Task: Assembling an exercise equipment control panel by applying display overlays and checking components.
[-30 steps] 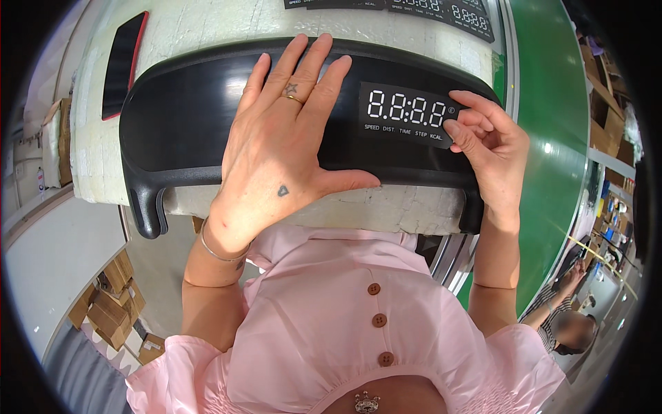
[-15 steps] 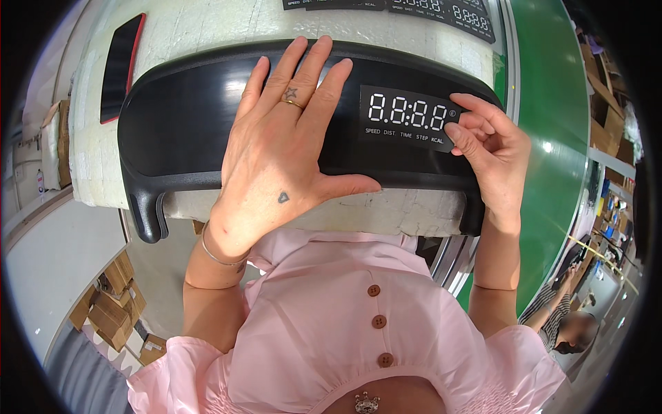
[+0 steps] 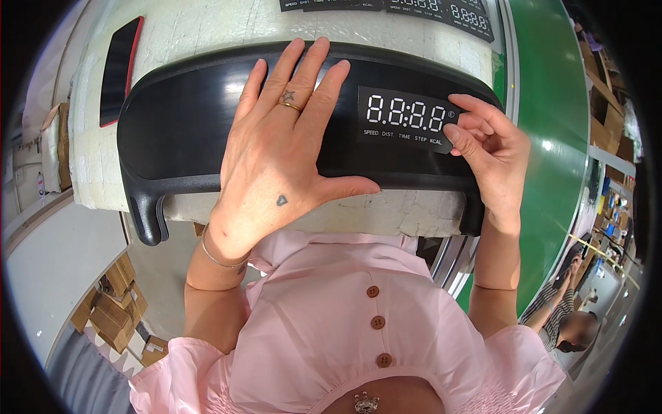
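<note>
Barely shifting since a second ago, so probably still steadying: spreading the left hand wide and flat across the black cover; pinching, with the right hand, the display label by its right end, keeping it between both hands, on the cover's right half; leaving other labels lying far right, the phone far left.

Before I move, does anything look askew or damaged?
Nothing clearly stands out. The display label at the right hand slopes down rightward, but the black console slopes there too, so I can't call it crooked; no damage shows.
</note>
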{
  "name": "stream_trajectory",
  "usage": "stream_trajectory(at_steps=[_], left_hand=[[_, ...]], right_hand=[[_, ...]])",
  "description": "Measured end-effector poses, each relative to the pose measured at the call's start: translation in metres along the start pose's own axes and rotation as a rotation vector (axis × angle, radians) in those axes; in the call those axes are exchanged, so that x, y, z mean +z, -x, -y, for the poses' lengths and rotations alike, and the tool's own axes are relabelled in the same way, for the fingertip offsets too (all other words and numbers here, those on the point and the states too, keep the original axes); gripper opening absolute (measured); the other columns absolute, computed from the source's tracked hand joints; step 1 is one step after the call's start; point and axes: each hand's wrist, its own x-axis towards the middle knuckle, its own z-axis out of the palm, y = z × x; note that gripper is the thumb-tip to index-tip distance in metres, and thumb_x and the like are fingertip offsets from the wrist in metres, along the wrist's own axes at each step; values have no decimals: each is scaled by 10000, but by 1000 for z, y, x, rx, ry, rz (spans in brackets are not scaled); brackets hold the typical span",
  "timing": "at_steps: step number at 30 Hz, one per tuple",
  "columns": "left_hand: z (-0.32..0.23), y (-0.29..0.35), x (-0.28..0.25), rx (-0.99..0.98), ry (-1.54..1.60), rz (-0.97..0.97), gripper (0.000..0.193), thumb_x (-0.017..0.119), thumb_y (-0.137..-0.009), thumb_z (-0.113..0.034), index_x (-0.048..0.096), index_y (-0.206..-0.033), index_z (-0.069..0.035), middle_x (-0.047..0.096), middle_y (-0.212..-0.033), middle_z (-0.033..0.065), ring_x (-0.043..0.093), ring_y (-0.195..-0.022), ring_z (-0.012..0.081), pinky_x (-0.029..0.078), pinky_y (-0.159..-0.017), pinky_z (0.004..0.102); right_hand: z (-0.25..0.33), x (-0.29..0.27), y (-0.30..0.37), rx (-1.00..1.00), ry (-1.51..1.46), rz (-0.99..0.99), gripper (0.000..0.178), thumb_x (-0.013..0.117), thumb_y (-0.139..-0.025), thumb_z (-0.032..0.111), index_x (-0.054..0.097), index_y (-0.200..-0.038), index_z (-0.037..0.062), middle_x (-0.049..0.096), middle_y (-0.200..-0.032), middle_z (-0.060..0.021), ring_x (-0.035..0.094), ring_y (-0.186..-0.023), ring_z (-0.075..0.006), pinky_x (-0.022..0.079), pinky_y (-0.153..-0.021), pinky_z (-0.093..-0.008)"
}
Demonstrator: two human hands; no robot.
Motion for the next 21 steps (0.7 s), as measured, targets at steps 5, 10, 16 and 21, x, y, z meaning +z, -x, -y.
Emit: stream_trajectory(at_steps=[5,10,16,21], left_hand=[[-1,0,-2,-5,-5,11,1035,816,-472,-535,501,-1310,-17,429,-1421,150,374,-1337,330,244,-1097,487],[-2,-2,-2,-18,-2,17,1023,816,-473,-527,507,-1305,-19,416,-1429,155,364,-1340,341,244,-1095,490],[-4,-5,-2,-20,4,42,948,813,-472,-524,555,-1283,-104,389,-1445,165,356,-1334,364,245,-1087,512],[-4,-4,-4,-18,-1,62,873,809,-477,-520,605,-1229,-126,379,-1445,185,350,-1333,376,244,-1083,524]], right_hand=[[0,0,0,1,-12,2,344,703,-785,-58,640,-1119,-2,639,-788,-24,565,-665,-48,462,-594,-167],[-1,0,0,2,-19,5,346,702,-784,-59,641,-1120,-1,636,-776,-19,559,-660,-45,461,-590,-165],[1,0,0,21,-12,-1,337,690,-782,-78,652,-1104,11,629,-771,-12,552,-652,-40,453,-574,-159],[2,1,1,17,-17,-6,338,687,-779,-85,654,-1099,16,619,-781,-3,546,-649,-34,445,-574,-150]])
